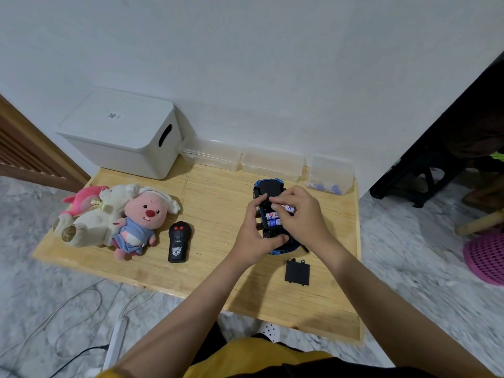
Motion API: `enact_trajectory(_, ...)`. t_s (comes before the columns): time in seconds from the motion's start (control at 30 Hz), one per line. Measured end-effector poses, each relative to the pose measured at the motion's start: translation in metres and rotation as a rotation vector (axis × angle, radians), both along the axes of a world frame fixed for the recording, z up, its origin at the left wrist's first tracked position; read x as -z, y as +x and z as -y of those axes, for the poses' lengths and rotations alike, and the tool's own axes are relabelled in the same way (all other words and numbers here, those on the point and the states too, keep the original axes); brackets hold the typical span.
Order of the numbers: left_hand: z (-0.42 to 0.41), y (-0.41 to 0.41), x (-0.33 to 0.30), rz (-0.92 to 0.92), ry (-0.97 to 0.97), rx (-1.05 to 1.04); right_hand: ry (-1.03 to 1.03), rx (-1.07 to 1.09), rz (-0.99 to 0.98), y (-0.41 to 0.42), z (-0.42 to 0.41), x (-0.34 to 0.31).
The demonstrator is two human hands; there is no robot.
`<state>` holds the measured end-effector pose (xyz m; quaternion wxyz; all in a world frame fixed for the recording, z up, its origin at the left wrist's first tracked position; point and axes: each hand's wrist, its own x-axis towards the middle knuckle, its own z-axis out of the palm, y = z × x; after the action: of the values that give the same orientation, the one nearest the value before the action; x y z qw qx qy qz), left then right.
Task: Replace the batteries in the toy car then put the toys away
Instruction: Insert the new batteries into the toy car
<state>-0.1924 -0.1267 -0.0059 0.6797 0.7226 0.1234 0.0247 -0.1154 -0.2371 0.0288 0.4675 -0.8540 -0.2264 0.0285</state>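
From the head camera, the toy car (pixel 268 186) lay upside down on the desk (pixel 218 197). The left hand (pixel 255 230) clasped its body; the right hand (pixel 300 211) pinched a battery (pixel 288 208) over two seated batteries (pixel 273 219). The battery cover (pixel 297 272) lay nearby.

A plain white wall (pixel 272 64) rises behind a low wooden table (pixel 218 192). The floor (pixel 409 255) is grey-white marble. A brown slatted wooden panel (pixel 24 151) stands at left, dark furniture (pixel 450 148) at right. Light is soft and even.
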Motion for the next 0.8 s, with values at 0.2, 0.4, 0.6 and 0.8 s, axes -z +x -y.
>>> enact_trajectory(0.2,-0.003,-0.002,-0.001,-0.011,-0.019,-0.007,-0.104,-0.039,0.107,0.002,-0.003,-0.002)
enact_trajectory(0.4,-0.005,-0.006,-0.004,-0.019,-0.028,-0.013,-0.04,0.042,0.033,0.005,-0.003,-0.011)
enact_trajectory(0.6,-0.002,-0.006,-0.007,-0.008,-0.047,-0.037,0.014,0.192,0.104,0.0,-0.009,-0.007)
enact_trajectory(0.8,-0.006,-0.01,-0.008,0.012,-0.031,-0.074,0.004,0.221,0.058,-0.008,-0.01,-0.003)
